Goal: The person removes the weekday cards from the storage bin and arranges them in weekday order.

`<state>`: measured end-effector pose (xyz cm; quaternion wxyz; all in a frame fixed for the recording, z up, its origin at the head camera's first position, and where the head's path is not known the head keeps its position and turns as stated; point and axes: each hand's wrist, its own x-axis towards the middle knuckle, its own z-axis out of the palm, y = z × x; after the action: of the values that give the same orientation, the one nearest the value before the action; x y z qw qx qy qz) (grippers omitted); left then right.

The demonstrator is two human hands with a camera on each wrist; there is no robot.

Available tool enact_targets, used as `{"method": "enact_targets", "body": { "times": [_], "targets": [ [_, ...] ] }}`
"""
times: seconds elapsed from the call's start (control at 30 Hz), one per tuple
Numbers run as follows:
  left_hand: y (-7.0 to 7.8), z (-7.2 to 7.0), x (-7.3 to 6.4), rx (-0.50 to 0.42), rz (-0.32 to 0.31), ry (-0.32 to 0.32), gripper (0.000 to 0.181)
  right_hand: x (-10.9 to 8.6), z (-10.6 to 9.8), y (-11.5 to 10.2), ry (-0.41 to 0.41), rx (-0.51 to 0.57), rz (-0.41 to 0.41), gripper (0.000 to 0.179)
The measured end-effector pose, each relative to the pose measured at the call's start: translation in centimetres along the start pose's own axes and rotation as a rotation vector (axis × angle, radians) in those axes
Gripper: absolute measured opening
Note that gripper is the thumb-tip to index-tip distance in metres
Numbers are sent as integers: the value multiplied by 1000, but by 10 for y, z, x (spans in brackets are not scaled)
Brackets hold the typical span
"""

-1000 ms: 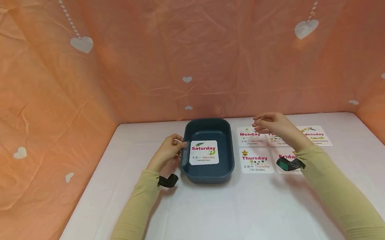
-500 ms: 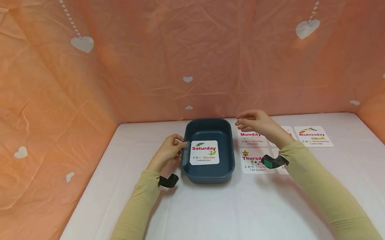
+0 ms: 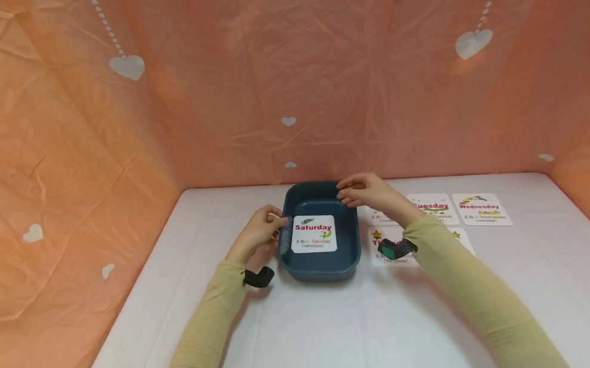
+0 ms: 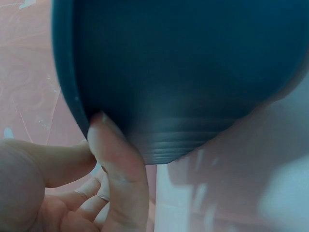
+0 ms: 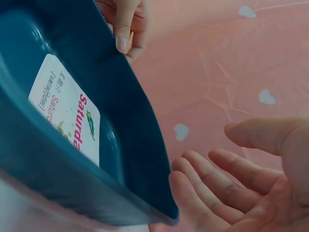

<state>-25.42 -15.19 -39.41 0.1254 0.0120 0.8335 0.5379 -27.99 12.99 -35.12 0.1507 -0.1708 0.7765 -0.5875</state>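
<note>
A dark blue plastic box (image 3: 347,232) stands on the white table, and a white card printed "Saturday" (image 3: 313,234) lies inside it. My left hand (image 3: 255,234) pinches the box's left rim; in the left wrist view the thumb (image 4: 118,169) laps over the edge. At the upper right rim is my right hand (image 3: 374,193), its fingers loosely bent and holding nothing. The right wrist view shows its fingertips (image 5: 181,166) right by the box corner.
Several weekday cards lie to the right of the box: Tuesday (image 3: 434,208) and Wednesday (image 3: 482,210) in full or nearly so. The Thursday card (image 3: 387,235) and others are partly hidden under my right arm. An orange cloth (image 3: 316,74) with white hearts hangs behind.
My right hand has moved left from above the Monday and Tuesday cards to the box's right rim, uncovering the Wednesday and Tuesday cards. The left hand and the box have stayed put.
</note>
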Motion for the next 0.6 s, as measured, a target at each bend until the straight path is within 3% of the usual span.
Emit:
{"method": "enact_targets", "body": {
  "times": [0.43,0.6],
  "targets": [
    [0,0,-1,-5,8,-1,20,22,23,1,-133,-48,-1,42],
    [0,0,-1,-1,5,-3,20,32,29,4,-119,-61,73,41]
  ]
}}
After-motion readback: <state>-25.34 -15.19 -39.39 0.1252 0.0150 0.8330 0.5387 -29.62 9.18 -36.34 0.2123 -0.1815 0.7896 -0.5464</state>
